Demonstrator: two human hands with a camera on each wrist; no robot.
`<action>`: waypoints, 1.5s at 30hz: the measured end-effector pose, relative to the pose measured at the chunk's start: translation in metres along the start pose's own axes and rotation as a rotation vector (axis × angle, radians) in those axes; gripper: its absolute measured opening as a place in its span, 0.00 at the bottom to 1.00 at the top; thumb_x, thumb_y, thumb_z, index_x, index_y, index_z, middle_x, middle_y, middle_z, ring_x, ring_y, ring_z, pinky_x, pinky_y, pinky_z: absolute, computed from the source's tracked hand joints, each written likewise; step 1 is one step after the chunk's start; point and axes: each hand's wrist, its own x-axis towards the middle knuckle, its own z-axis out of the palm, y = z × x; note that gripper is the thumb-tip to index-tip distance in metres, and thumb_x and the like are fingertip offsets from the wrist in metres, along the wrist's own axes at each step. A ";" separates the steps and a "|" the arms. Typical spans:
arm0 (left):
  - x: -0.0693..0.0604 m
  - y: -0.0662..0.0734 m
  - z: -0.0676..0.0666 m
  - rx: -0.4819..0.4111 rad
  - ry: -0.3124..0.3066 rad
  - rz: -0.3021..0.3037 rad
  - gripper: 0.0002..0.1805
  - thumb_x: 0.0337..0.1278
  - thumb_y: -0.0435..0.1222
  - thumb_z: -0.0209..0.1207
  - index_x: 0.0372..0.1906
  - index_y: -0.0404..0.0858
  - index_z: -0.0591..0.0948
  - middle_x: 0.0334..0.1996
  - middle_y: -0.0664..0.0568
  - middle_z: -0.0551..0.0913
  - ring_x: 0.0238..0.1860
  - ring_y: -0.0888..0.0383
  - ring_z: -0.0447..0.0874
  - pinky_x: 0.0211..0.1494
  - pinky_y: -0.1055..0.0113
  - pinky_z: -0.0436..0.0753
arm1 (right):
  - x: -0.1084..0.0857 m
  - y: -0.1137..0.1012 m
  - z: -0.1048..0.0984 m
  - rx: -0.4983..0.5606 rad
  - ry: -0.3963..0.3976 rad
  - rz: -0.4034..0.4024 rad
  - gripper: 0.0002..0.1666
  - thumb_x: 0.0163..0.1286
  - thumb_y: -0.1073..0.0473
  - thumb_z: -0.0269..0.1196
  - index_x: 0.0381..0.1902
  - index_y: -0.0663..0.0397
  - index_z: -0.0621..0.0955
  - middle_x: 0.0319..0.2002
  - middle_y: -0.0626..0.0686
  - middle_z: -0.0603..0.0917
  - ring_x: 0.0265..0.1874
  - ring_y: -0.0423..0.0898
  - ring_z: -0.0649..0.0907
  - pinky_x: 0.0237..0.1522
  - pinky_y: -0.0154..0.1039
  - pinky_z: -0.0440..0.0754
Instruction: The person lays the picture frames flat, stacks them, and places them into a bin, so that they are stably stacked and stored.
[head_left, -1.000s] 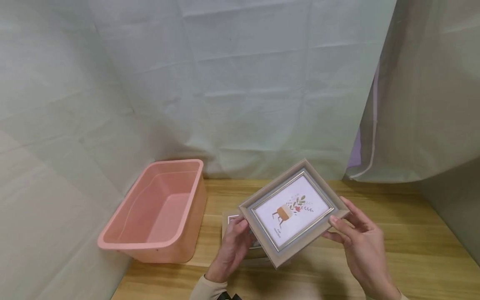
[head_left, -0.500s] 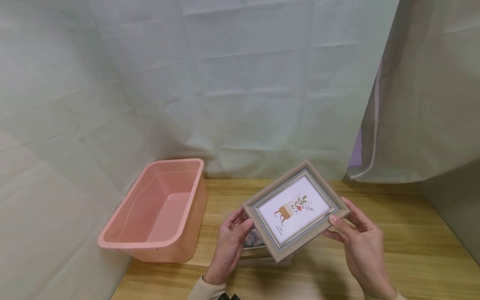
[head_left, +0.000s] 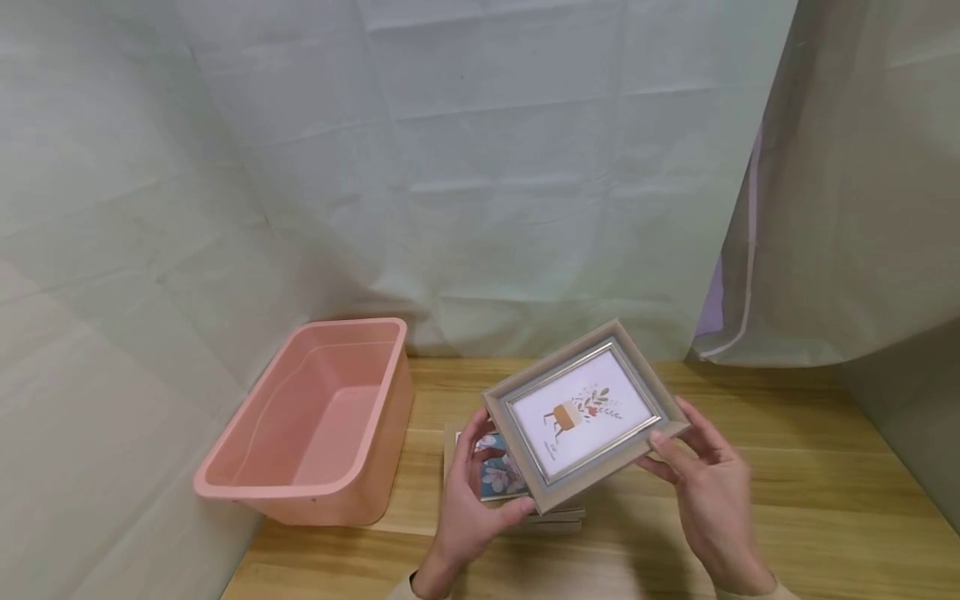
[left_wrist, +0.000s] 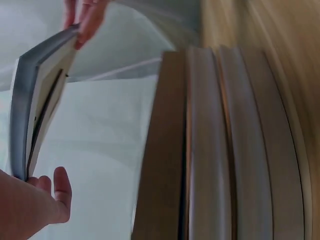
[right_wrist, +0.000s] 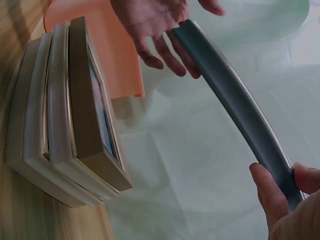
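A picture frame (head_left: 585,417) with a chair-and-flowers print is held tilted above the table. My right hand (head_left: 712,500) pinches its right corner, thumb on the front, fingers behind; the right wrist view shows the frame (right_wrist: 240,105) edge-on in that pinch. Spread along the left short edge is my left hand (head_left: 468,508), its thumb at the lower corner and its fingers by the left corner. The left wrist view shows part of the frame's back. Below lies a stack of several frames (left_wrist: 210,150), the top one with a blue floral picture (head_left: 501,479), partly covered by the left hand and held frame.
A pink plastic tub (head_left: 390,425) stands on the wooden table (head_left: 817,467), left of the stack; its visible interior holds nothing. Pale cloth (head_left: 510,183) hangs behind the table and along the sides.
The left hand has loosened from its pinch near the left corner and spread along the edge. The held frame has shifted slightly left with the right hand, uncovering more of the floral picture.
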 end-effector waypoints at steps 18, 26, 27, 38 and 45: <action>-0.007 0.000 -0.036 0.608 -0.126 -0.032 0.90 0.20 0.50 0.92 0.91 0.45 0.42 0.87 0.39 0.56 0.75 0.50 0.66 0.76 0.44 0.77 | -0.003 0.008 -0.003 -0.388 -0.313 0.176 0.53 0.66 0.74 0.72 0.84 0.48 0.64 0.59 0.48 0.85 0.49 0.46 0.92 0.50 0.47 0.94; -0.007 -0.002 -0.051 0.649 -0.119 -0.013 0.89 0.18 0.46 0.92 0.90 0.42 0.46 0.81 0.38 0.63 0.64 0.54 0.75 0.68 0.52 0.83 | 0.001 0.007 -0.001 -0.623 -0.432 0.132 0.66 0.55 0.73 0.81 0.87 0.50 0.61 0.70 0.69 0.76 0.50 0.45 0.90 0.46 0.39 0.92; -0.006 -0.003 -0.053 0.667 -0.120 -0.010 0.89 0.17 0.46 0.92 0.90 0.43 0.46 0.82 0.38 0.64 0.64 0.54 0.75 0.69 0.49 0.83 | 0.002 0.008 0.000 -0.639 -0.430 0.116 0.66 0.53 0.74 0.81 0.86 0.51 0.63 0.70 0.69 0.76 0.50 0.44 0.90 0.46 0.38 0.92; 0.004 -0.007 -0.069 0.696 -0.190 -0.082 0.86 0.20 0.47 0.90 0.88 0.33 0.48 0.83 0.30 0.60 0.75 0.39 0.71 0.74 0.32 0.78 | 0.006 0.034 0.008 -0.792 -0.371 -0.097 0.58 0.43 0.78 0.83 0.76 0.67 0.74 0.67 0.64 0.77 0.49 0.37 0.84 0.49 0.32 0.90; 0.008 -0.015 -0.078 0.718 -0.214 -0.230 0.87 0.19 0.48 0.91 0.89 0.35 0.48 0.84 0.36 0.61 0.68 0.46 0.74 0.70 0.42 0.83 | 0.009 0.050 0.009 -0.803 -0.361 -0.042 0.60 0.40 0.76 0.85 0.76 0.68 0.75 0.66 0.65 0.78 0.53 0.49 0.84 0.49 0.33 0.90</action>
